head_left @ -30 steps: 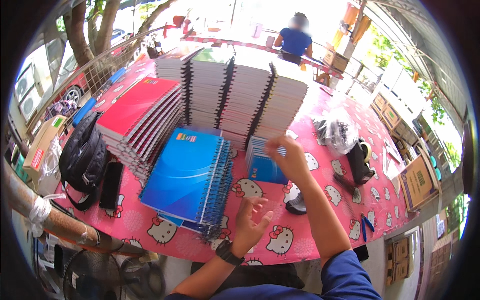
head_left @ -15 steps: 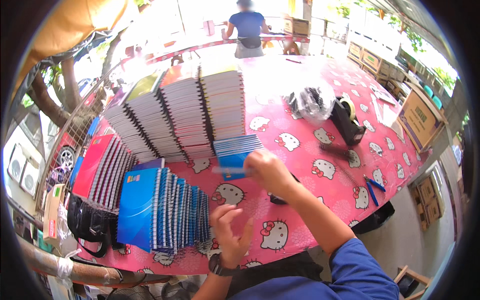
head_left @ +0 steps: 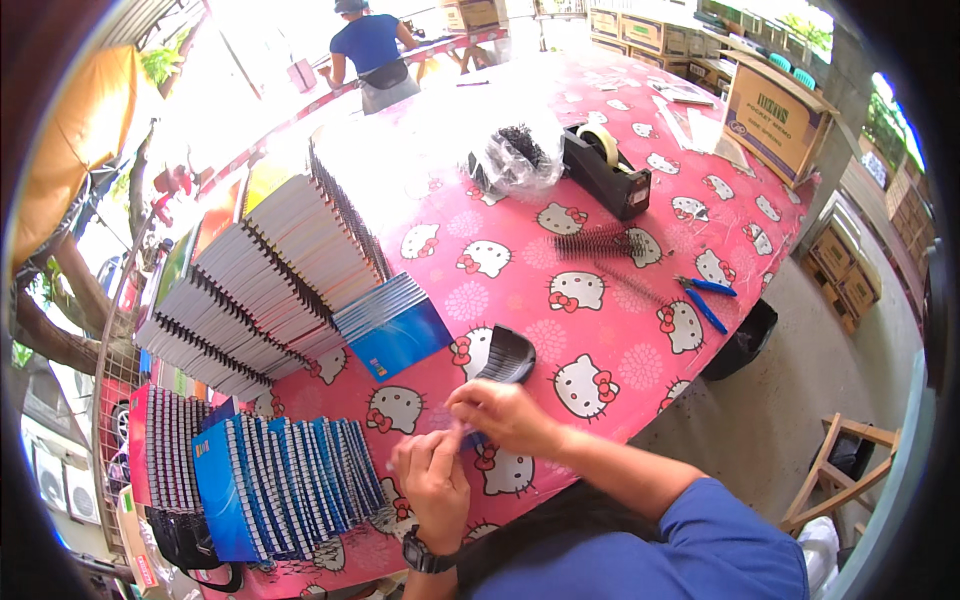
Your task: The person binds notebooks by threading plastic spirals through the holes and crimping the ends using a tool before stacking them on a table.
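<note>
Over the near part of the table, my left hand and my right hand meet, fingers bent and drawn together. Whatever lies between the fingertips is too small and blurred to name; a bit of blue shows just under them. Just beyond my right hand lies a black, ridged, curved object. Farther off, a small fanned stack of blue notebooks lies against tall piles of spiral-bound notebooks. To the left of my left hand, a row of blue spiral notebooks leans beside red ones.
A black tape dispenser, a clear bag of black coils, loose black spiral coils and blue-handled pliers lie on the pink patterned tablecloth. A carton stands far right. Another person is at the far table.
My right hand has drawn back from the small blue notebook stack to meet my left hand. The view has turned, and the black ridged object now shows more fully.
</note>
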Tool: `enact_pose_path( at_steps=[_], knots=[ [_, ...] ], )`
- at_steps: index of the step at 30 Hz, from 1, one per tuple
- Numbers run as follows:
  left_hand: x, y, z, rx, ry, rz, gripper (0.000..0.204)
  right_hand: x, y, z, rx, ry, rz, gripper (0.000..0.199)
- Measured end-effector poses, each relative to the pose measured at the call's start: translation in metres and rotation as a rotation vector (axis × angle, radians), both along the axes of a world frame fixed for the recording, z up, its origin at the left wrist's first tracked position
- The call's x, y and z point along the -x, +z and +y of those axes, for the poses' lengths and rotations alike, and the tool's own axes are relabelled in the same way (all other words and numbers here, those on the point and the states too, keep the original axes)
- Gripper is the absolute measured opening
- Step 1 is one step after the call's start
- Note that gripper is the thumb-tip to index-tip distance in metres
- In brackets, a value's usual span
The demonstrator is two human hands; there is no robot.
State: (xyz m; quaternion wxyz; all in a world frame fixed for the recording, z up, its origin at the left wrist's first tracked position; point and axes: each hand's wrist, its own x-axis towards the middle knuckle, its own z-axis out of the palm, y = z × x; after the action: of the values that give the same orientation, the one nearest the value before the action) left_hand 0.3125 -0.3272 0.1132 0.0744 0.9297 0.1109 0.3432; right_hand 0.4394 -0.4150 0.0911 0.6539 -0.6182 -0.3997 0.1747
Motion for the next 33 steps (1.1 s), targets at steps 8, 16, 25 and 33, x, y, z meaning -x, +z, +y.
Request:
enact_pose_path(
  at_steps=[8, 16, 25, 33],
  knots=[
    [-0.005, -0.005, 0.005, 0.19, -0.129, -0.094, 0.022, -0.183, -0.028, -0.132, 0.747, -0.83, -0.794, 0.012],
    [0.001, -0.009, 0.015, 0.156, -0.149, -0.072, 0.02, -0.045, 0.033, -0.064, 0.253, 0.081, -0.186, 0.029],
    [-0.004, -0.01, 0.013, 0.173, -0.165, -0.072, 0.021, 0.007, -0.003, -0.014, 0.209, -0.335, -0.51, 0.027],
    [-0.001, -0.009, 0.016, 0.21, -0.162, -0.065, 0.021, -0.021, 0.021, -0.042, 0.183, 0.043, -0.165, 0.015]
  ],
)
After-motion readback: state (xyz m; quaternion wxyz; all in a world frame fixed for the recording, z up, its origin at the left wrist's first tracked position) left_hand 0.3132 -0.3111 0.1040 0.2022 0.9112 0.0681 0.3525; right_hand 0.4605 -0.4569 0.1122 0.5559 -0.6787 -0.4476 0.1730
